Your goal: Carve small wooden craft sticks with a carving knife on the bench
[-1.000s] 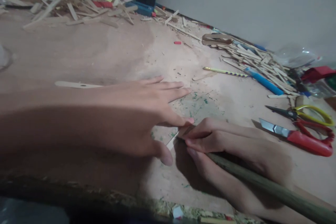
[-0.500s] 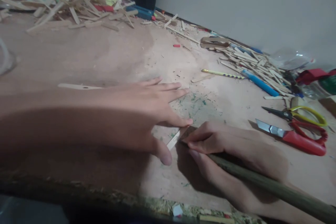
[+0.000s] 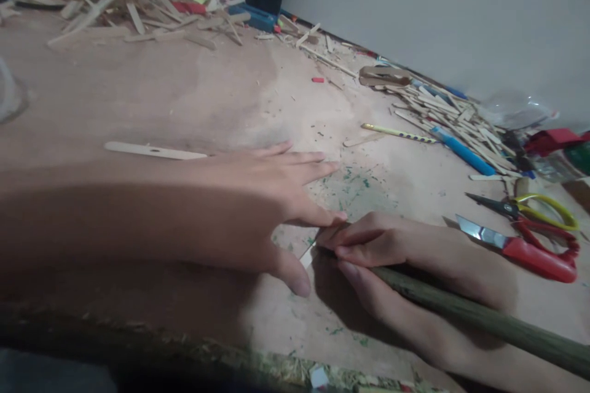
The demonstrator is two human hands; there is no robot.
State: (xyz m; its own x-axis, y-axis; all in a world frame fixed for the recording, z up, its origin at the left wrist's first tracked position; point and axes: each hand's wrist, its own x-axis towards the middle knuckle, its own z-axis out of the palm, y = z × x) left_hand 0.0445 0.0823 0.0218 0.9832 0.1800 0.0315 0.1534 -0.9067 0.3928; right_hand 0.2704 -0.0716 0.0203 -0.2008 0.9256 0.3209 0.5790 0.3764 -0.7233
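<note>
My left hand (image 3: 286, 196) lies with its fingers spread on the tabletop. Its index finger and thumb rest at either end of a short pale craft stick piece (image 3: 308, 255), which is partly covered. Close beside it, my right hand (image 3: 391, 245) grips a long dark wooden rod (image 3: 461, 301) near its front end, with the rod running back to the lower right. The working tip of the rod is hidden by my fingers, close to the stick piece. Another craft stick (image 3: 154, 151) with a dark spot lies behind my left wrist.
Scissors (image 3: 516, 207) and a red-handled knife (image 3: 539, 258) lie on the right. Behind them are a blue cutter (image 3: 463, 150), a yellow pencil (image 3: 399, 133) and piled craft sticks (image 3: 442, 107). A larger stick heap (image 3: 124, 6) sits far left. Green shavings (image 3: 364, 183) dot the tabletop.
The view has shifted slightly, so most things appear a little further right and more of the stick behind my left wrist shows. Less of the short stick piece shows; my grip looks unchanged.
</note>
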